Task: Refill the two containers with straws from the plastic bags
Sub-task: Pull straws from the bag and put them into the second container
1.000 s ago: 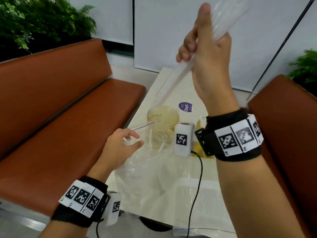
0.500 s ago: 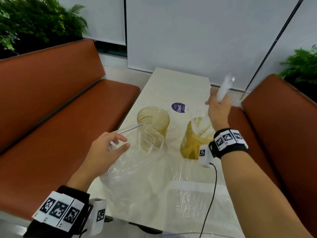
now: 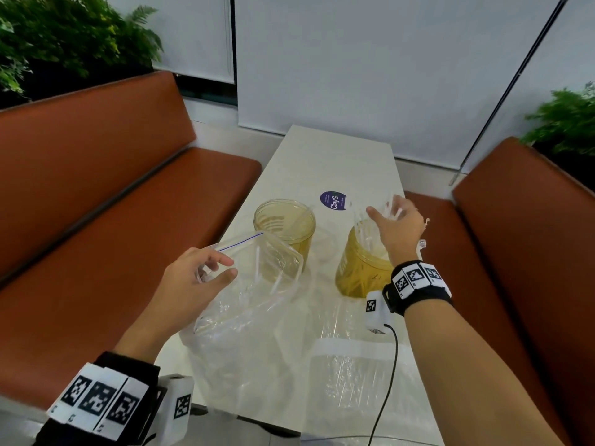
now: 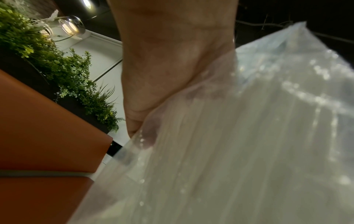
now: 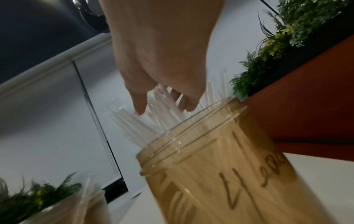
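Evidently the right hand (image 3: 397, 228) had come down from high above the worktop (image 3: 322, 165), where a second earlier it gripped a raised bundle of clear straws (image 5: 153, 115). Those straws now stood fanned in the right amber jar (image 3: 360, 268), the fingers loosely spread over their tips and seemingly gripping nothing. The left hand (image 3: 196, 281) still pinched the mouth of the zip bag (image 3: 257, 284), keeping it open beside the left amber jar (image 3: 285, 223), which held only a few straws. That jar likely needs filling next.
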